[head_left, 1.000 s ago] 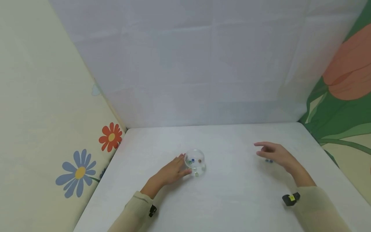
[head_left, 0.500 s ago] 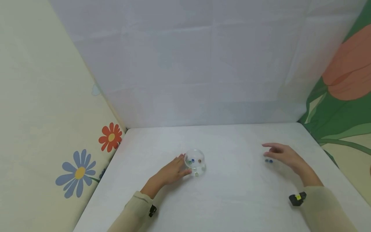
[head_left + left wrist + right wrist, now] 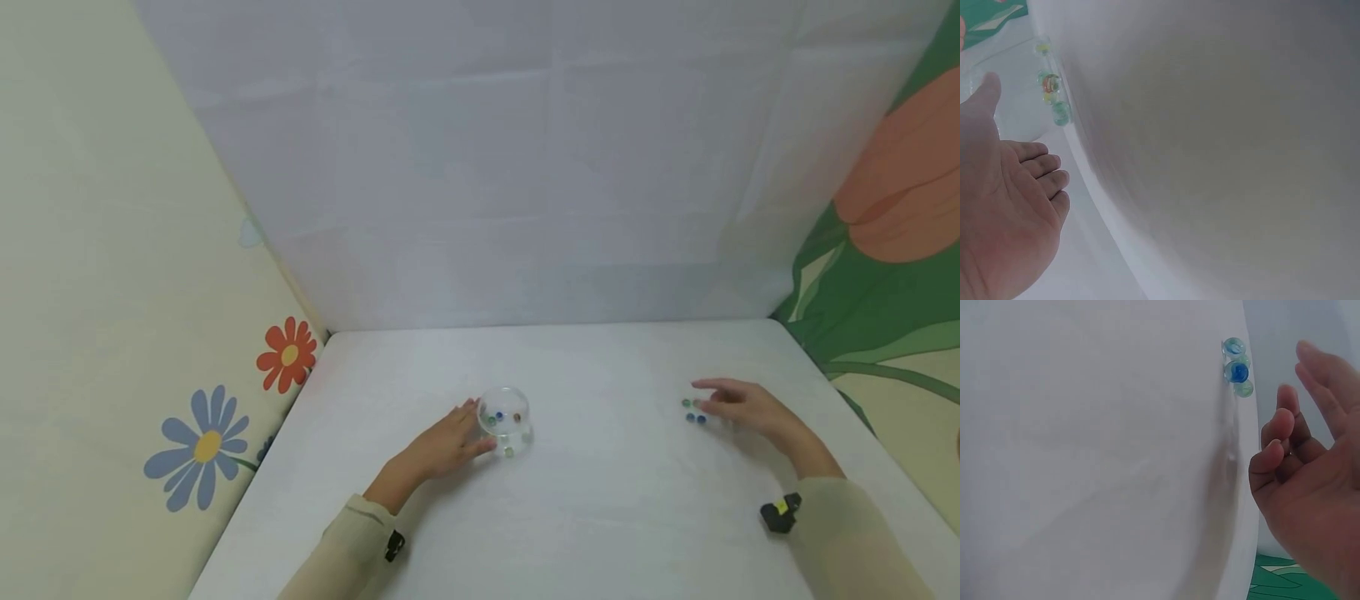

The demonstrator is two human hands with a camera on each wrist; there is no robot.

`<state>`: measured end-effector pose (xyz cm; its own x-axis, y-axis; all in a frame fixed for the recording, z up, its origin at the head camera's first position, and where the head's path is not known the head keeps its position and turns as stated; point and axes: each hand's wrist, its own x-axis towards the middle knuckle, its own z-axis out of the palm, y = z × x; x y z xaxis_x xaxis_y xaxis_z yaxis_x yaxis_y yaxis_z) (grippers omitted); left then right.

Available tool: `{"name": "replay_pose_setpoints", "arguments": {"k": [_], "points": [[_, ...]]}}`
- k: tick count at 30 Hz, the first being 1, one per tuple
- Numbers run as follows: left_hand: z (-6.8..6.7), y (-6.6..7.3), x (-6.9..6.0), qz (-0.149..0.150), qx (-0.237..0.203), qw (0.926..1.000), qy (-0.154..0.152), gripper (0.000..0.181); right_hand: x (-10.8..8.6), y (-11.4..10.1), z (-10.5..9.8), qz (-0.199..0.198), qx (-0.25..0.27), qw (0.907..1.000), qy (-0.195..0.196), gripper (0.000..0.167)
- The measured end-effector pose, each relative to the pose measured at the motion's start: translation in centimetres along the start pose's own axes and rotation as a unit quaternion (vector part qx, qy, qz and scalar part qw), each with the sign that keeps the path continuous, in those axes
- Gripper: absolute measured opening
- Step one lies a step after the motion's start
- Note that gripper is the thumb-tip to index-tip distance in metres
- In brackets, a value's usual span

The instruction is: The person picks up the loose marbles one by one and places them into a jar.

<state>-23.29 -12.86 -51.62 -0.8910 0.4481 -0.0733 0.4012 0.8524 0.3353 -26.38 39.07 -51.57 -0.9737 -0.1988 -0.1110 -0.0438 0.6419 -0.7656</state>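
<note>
On the white table (image 3: pixel 600 500), a little left of its middle, stood the clear glass cup (image 3: pixel 505 402), with several marbles (image 3: pixel 517 417) showing through it. By our judgement the work was part-way along: these marbles appeared to lie in the cup, while four loose marbles (image 3: pixel 690 417) lay well to the right of it. Those four seemed to be what was left, though we could not make an exact count inside the cup through the glass.

The cup was upright, its mouth facing up and its base down, so its central axis ran vertical; whether that was also its longer dimension, we could not tell. The marbles, being round, had no long axis and pointed nowhere. The loose ones sat in a small cluster, two bluish ones nearer to us and two greenish ones just beyond.

Our left hand (image 3: pixel 448 442) lay relaxed beside the cup, fingers along its left side and thumb at its near wall, perhaps steadying rather than clasping it. Our right hand (image 3: pixel 742 408) was just by the loose marbles, unclenched, index finger and thumb apart, the other fingers bent; we saw nothing pinched, and could not tell whether the thumb touched a marble.
</note>
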Motion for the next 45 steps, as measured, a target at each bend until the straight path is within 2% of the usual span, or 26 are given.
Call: {"name": "replay_pose_setpoints", "arguments": {"k": [4,11,18,27,35,45], "points": [[-0.1,0.1,0.0,0.0,0.0,1.0,-0.003,0.091,0.1,0.4,0.0,0.013,-0.006,0.9999,-0.005,0.064],[-0.1,0.1,0.0,0.0,-0.001,1.0,-0.004,0.091,0.9,0.9,-0.2,0.009,-0.041,0.9991,-0.01,0.057],[0.1,0.1,0.0,-0.006,0.001,1.0,-0.005,0.092,1.8,1.6,-0.3,0.009,-0.059,0.9978,-0.027,0.059],[-0.2,0.3,-0.1,-0.001,-0.002,1.0,-0.002,0.09,2.3,1.5,-0.5,0.021,-0.105,0.9938,-0.029,0.054],[-0.1,0.4,-0.1,-0.006,-0.007,1.0,-0.004,0.088,2.6,1.5,-0.2,0.033,-0.122,0.9917,-0.024,0.048],[-0.1,0.6,-0.2,-0.009,0.0,1.0,-0.003,0.088,2.6,1.5,0.0,0.027,-0.117,0.9927,-0.011,0.038]]}}
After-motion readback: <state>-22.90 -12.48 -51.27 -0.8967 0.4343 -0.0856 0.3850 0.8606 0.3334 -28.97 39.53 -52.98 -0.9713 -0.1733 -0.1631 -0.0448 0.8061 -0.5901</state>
